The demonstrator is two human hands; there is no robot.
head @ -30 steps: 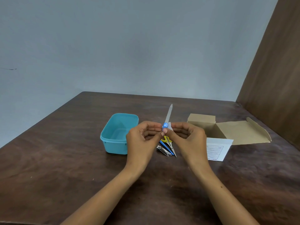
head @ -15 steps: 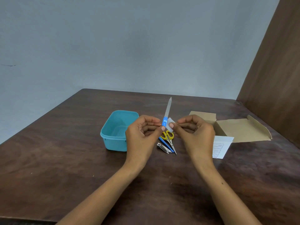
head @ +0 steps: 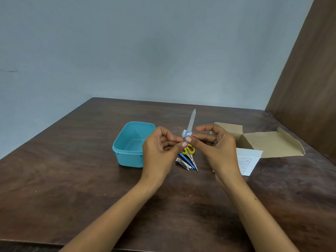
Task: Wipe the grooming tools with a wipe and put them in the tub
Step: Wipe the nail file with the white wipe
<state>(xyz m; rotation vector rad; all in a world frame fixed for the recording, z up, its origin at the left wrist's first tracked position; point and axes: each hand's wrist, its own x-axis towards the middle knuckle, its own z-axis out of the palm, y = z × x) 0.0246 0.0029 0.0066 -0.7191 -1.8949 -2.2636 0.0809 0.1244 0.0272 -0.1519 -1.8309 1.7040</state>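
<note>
the nail file (head: 191,121) stands almost upright in the air, just to the right of the tub (head: 133,144) and above the other tools, with its metal blade pointing up and a little away from the person. the left hand (head: 160,150) pinches its blue handle from the left side, with curled fingers (head: 175,138) and the thumb closed on the handle. the right hand (head: 216,144) holds a small white wipe (head: 185,133) against the handle, between its thumb and a finger, while the index finger is raised and a little bent above. the tub is turquoise, open, and nothing is visible inside. right of the tub, under the hands, lie the yellow-handled scissors (head: 190,151), a thin blue tool (head: 186,160) and the nail clipper (head: 182,163), close together on the dark wooden desk (head: 72,179). further right of the tub stands an open cardboard box (head: 263,142), and a printed white paper (head: 248,160) lies in front of it.
</note>
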